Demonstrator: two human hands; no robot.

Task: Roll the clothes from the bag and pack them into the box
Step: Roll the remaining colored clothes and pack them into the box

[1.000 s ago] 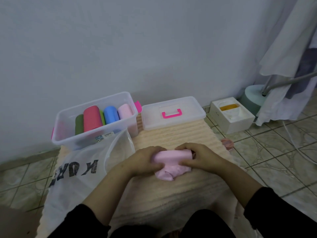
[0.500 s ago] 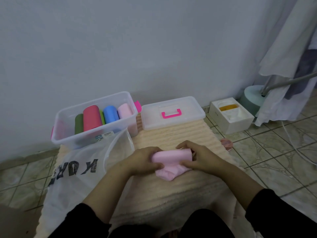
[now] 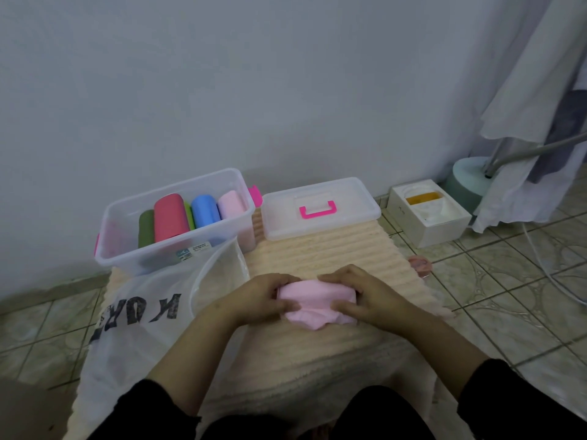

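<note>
A pink cloth [image 3: 313, 298], partly rolled, lies on the cream ribbed mat [image 3: 317, 252] in front of me. My left hand [image 3: 259, 298] grips its left end and my right hand [image 3: 360, 295] grips its right end, fingers curled over the roll. A loose flap of the cloth sticks out below the roll. The clear plastic box [image 3: 222, 239] stands at the back left with several rolled clothes inside: green, dark pink, blue and pale pink. The white plastic bag [image 3: 143, 315] with black letters lies open to my left.
The box's clear lid [image 3: 320, 208] with a pink handle lies on the mat's far end. A white carton [image 3: 428, 214] stands to its right on the tiled floor. A small pink object [image 3: 420, 264] lies beside the mat. A stand base and hanging white cloth [image 3: 533, 106] fill the right.
Both hands have drawn closer over the pink cloth and the roll has grown tighter, with less loose fabric showing below it.
</note>
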